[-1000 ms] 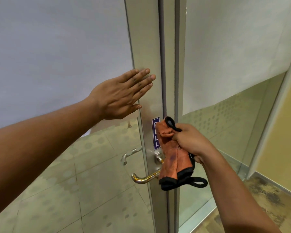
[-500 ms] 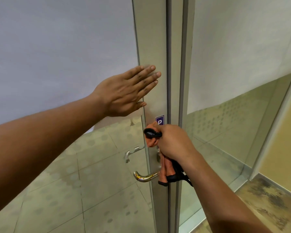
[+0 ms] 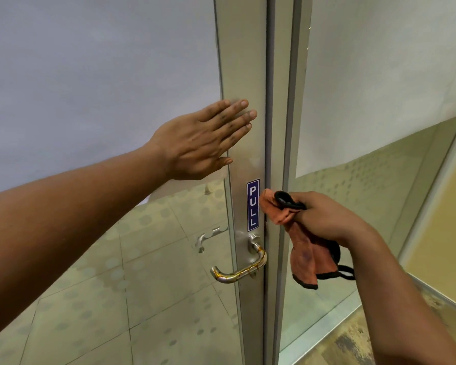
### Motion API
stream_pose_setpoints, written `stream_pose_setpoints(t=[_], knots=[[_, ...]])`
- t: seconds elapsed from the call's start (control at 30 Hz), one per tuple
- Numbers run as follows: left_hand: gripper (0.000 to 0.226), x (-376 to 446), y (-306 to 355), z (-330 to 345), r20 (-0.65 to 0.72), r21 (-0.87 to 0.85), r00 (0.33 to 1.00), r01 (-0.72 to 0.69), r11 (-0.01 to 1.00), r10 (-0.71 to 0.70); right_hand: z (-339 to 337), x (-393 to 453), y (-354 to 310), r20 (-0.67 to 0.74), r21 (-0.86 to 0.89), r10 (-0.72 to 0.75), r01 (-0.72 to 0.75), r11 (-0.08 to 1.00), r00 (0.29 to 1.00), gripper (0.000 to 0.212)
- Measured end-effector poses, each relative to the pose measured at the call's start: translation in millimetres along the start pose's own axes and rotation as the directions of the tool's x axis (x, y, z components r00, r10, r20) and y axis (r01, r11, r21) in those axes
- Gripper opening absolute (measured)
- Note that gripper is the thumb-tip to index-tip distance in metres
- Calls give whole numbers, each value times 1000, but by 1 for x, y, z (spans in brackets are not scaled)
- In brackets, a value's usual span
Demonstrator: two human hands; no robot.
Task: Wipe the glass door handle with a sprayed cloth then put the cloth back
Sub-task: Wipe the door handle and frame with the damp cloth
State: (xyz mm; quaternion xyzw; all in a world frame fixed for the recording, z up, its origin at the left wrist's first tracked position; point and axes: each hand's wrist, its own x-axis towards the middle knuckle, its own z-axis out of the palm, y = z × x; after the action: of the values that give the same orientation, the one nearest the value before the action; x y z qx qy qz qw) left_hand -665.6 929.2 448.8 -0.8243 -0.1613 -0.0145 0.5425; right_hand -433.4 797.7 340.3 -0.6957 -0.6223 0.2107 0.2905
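Observation:
A silver lever door handle (image 3: 241, 270) with orange-brown streaks sticks out from the metal door stile (image 3: 244, 75), below a blue PULL sticker (image 3: 253, 205). My right hand (image 3: 324, 219) grips a bunched orange cloth (image 3: 304, 256) with black trim, held just right of the handle and apart from it. My left hand (image 3: 208, 139) lies flat with fingers spread against the stile and the frosted glass above the handle.
A frosted glass panel (image 3: 90, 75) fills the left. Right of the door gap is a second glass panel (image 3: 379, 75). A second handle (image 3: 208, 237) shows through the glass on the far side. A mottled floor (image 3: 353, 338) lies at lower right.
My right hand with the cloth has moved right, off the handle, which now shows bare. The left hand stays pressed on the door.

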Motion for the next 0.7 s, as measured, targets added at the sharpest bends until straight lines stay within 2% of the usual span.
stream_pose_setpoints(t=[0.13,0.3,0.57,0.7], knots=[[74,0,0,0,11,9,1000,4,1000,-4,26,12,8,93,-70,-107,113,991,990,56],[73,0,1,-1,8,6,1000,-1,1000,1,69,17,17,134,-127,-132,149,981,982,46],[73,0,1,2,-11,4,1000,-1,1000,1,100,19,34,126,73,-61,52,996,990,43],[74,0,1,2,-5,5,1000,-2,1000,2,107,22,31,181,147,59,-86,985,982,38]])
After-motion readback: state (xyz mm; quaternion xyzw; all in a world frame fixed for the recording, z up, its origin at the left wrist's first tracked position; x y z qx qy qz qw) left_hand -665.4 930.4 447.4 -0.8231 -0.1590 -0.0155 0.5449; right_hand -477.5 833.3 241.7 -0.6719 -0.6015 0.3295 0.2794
